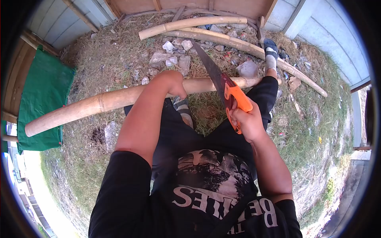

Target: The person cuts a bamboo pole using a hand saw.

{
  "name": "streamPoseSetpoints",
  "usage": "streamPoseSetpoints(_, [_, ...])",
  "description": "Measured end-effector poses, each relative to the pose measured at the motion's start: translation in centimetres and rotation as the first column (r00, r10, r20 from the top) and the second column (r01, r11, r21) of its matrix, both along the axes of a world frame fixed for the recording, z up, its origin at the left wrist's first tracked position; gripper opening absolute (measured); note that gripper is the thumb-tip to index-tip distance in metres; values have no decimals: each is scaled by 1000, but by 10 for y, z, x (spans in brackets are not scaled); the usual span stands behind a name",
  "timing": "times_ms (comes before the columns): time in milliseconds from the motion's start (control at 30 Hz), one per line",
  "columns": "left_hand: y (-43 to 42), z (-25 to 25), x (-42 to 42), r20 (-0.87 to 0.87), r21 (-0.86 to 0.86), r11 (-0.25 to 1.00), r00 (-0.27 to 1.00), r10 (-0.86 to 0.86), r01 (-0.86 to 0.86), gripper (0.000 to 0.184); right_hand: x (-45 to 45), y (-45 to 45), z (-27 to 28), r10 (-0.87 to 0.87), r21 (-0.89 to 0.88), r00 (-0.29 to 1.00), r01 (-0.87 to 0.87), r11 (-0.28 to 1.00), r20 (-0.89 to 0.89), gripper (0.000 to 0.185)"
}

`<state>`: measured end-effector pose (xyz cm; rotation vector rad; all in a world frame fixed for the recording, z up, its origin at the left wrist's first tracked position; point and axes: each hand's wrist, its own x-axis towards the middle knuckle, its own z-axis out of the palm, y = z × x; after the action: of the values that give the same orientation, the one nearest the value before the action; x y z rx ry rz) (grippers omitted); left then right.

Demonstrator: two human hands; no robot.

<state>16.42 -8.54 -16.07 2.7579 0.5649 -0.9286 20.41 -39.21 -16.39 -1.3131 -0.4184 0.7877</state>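
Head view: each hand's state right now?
Left hand: over the bamboo pole, fingers mostly hidden; grip can't be told.
Right hand: closed, holding the orange-handled handsaw.

Saw blade (209, 65): thin metal, dark and mostly matt, with a reddish patch near the grip. Saw handle (242, 99): orange plastic, smooth, faint sheen. Bamboo pole (119, 98): woody, smooth-skinned, low sheen, ridged at the nodes. 2 further poles, upper (194, 23) and lower (246, 47), show similar smooth bamboo skin. Green sheet (43, 99): cloth-like, wrinkled; exact fibre unclear. T-shirt (123, 198): soft matt black cloth, pale print on the chest. Trousers (178, 144): dark matt cloth. Pale stone (248, 69): rough, dull. Wall (329, 43): flat pale panels, material uncertain. Ground (309, 131): coarse, dry-looking grass.
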Motion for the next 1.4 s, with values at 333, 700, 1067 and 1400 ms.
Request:
streamPoseSetpoints(333, [-20, 6, -7, 10, 10, 998, 998, 60, -60, 59, -35, -28, -11, -18, -87, 1000, 16, 996, -20, 19])
streamPoseSetpoints(700, [-17, 2, -3, 16, 34, 999, 1000, 16, -16, 66, -39, -53, -4, -42, -108, 999, 40, 993, -14, 13])
streamPoseSetpoints(1067, [-11, 6, -3, 28, 17, 999, 998, 49, -49, 59, -64, -81, -13, 17, -51, 994, -12, 999, 107, 18])
streamPoseSetpoints(1400, [-1, 2, 1, 49, 16, 999, 998, -36, 35, 65, -37, -104, -11, -34, -37, 989, 29, 999, -143, 19])
